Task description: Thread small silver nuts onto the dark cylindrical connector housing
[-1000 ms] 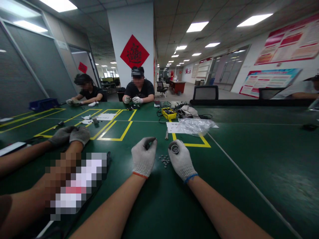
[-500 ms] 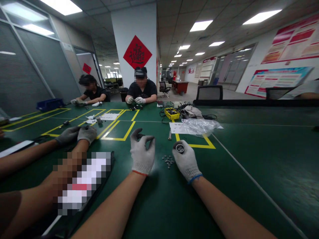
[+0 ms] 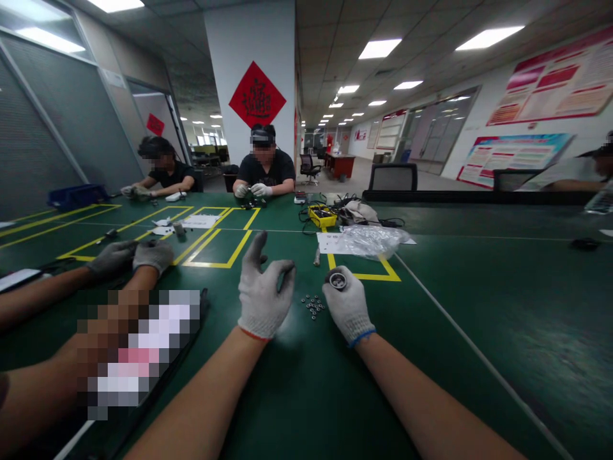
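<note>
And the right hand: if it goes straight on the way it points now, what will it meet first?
The right hand would probably meet the small silvery piece, or the near edge of the white sheet; depth is unclear, so it might pass over both.

Small rings (image 3: 313, 308) on table (image 3: 306, 396), between left hand (image 3: 265, 294) and right hand (image 3: 349, 301). Round part (image 3: 338, 280) in right hand. Beyond it, plastic bag (image 3: 376, 241) partly over paper sheet (image 3: 326, 243); box (image 3: 322, 218) behind sheet. Neighbour's hands (image 3: 154, 255) well left.
</note>
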A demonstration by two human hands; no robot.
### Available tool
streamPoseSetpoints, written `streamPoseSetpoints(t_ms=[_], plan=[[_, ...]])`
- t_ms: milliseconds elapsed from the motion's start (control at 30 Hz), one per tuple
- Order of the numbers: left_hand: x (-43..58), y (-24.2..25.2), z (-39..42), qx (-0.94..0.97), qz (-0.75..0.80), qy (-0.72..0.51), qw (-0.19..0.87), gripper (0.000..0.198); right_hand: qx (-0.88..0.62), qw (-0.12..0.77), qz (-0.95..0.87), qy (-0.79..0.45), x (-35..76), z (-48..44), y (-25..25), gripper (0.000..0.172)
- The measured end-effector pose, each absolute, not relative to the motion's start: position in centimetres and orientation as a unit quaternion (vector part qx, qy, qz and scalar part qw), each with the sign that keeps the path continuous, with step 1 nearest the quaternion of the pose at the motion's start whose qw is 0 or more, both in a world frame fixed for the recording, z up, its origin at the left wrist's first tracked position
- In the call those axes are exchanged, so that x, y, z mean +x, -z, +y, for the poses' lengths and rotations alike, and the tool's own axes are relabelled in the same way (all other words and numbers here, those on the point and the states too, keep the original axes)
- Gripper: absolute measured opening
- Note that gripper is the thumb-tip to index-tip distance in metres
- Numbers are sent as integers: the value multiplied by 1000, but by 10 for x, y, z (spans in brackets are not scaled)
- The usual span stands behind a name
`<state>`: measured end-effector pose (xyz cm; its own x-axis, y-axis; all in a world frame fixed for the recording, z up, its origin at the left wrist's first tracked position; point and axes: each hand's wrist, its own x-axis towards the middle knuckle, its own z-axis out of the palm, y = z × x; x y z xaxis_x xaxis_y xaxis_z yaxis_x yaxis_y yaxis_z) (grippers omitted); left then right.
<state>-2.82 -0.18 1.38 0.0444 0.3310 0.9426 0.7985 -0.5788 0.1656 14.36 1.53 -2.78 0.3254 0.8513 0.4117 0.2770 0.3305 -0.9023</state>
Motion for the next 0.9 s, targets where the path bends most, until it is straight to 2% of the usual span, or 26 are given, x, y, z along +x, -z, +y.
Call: streamPoseSetpoints(t_ms=[100,167,300,500,600,733,900], plan=[[-21,-12,-13,-753,-308,511,278,13,-512,628,-538,-232,143,15,28,11],[-16,-10,-16,-750,-294,512,299,18,-510,636,-532,-229,143,15,28,11],[-17,-7,-7,-724,-395,509,246,4,-523,633,-526,-222,144,16,29,10],[-24,-9,2,-676,-469,531,201,4,-520,621,-537,-237,147,18,29,9],[-18,-11,-7,-713,-424,549,106,5,-472,600,-584,-276,146,16,27,9],[-9,-14,-14,-755,-410,509,-54,9,-417,562,-641,-315,140,10,25,9],[-11,-21,-12,-767,-422,461,-148,12,-397,532,-684,-302,134,5,24,9]])
